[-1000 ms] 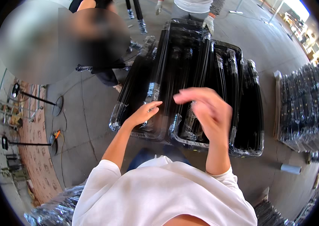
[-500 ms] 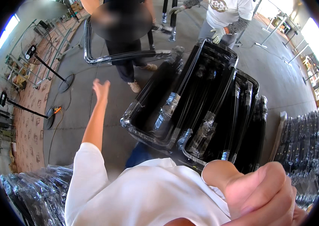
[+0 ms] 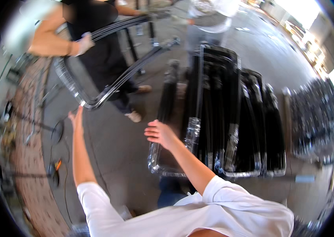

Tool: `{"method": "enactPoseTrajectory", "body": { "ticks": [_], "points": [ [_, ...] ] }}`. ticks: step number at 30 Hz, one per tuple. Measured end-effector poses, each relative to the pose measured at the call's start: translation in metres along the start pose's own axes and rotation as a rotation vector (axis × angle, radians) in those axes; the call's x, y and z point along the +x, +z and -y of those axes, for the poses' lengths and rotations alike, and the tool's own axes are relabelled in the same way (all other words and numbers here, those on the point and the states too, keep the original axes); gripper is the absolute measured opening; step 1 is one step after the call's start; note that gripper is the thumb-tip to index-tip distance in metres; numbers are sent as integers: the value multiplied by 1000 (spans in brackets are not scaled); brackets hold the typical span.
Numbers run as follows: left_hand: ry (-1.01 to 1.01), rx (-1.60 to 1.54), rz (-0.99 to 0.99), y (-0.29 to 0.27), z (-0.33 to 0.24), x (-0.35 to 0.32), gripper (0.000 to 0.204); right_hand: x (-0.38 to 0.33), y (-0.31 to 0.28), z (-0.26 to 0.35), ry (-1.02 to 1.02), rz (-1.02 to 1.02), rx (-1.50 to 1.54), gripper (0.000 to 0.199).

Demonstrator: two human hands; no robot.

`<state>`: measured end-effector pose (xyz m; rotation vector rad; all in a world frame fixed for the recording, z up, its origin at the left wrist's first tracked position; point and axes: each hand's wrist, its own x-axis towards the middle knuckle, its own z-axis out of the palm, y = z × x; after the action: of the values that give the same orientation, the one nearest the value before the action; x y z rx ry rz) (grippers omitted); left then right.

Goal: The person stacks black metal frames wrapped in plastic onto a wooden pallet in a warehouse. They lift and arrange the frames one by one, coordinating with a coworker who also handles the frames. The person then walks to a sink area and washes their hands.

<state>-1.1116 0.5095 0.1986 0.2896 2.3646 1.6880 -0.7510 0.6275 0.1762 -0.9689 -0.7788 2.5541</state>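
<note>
Likely stiff, light and slippery in its plastic wrap, the frame (image 3: 96, 79) is best gripped at its corner; the left hand (image 3: 76, 118) is stretched open toward it, the right hand (image 3: 159, 133) hangs empty, loosely curled.

Both arms stretch forward from white short sleeves. The left hand (image 3: 76, 118) is reached farthest out, arm nearly straight, palm flat and fingers extended together, gripping nothing. The right hand (image 3: 159, 133) sits nearer the body, to the right of the left, elbow bent, fingers loosely curled and empty.

Workshop yard; stacked wrapped black frames (image 3: 230, 118)
</note>
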Motion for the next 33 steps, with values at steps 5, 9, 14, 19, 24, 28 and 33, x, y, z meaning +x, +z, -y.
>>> {"method": "enactPoseTrajectory", "body": {
  "ticks": [5, 9, 14, 19, 24, 28, 33],
  "points": [
    [220, -312, 427, 9, 15, 59, 67, 61, 17, -16, 84, -27, -2, 73],
    [108, -624, 448, 43, -15, 15, 58, 93, 34, 8, -82, -47, 143, 97],
    [146, -649, 446, 43, -21, -52, 63, 93, 82, 43, -271, 25, 96, 95],
    [140, -685, 374, 78, -45, -166, 61, 71, 59, 41, -491, -5, 439, 71],
    [253, -644, 524, 96, -41, -260, 71, 8, -3, 46, -272, 58, 652, 49],
    [99, -768, 713, 99, -47, -345, 76, -72, -68, 56, -376, -82, 526, 44],
    [4, -890, 396, 118, -82, -443, 76, -174, -148, 67, -404, -333, 178, 78]
  ]
}}
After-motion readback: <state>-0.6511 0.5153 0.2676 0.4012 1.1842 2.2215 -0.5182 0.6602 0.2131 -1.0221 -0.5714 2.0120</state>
